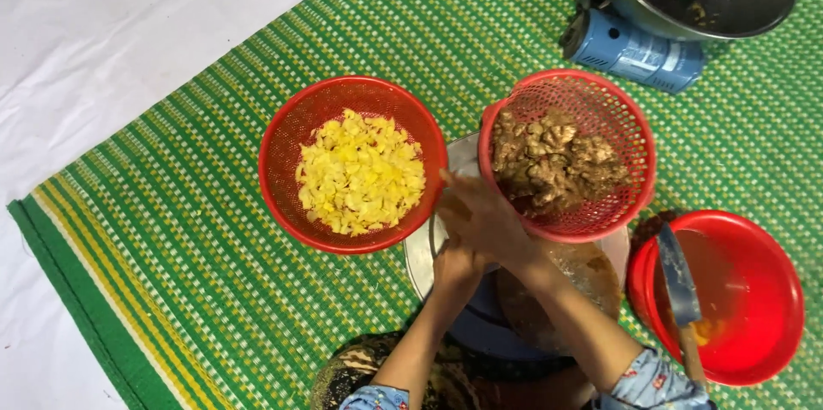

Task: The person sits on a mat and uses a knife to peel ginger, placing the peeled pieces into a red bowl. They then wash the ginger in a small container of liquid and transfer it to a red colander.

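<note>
Both your hands meet over the metal basin (424,264): your right hand (484,217) curls on the rim of the red basket of ginger (566,153), tilting it to drain, while your left hand's (454,266) grip is hidden beneath.

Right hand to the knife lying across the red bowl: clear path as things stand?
Probably yes. The right hand is at the brown-filled red basket; the knife rests across the red bowl on that same side, its handle bare and nothing lying between.
</note>
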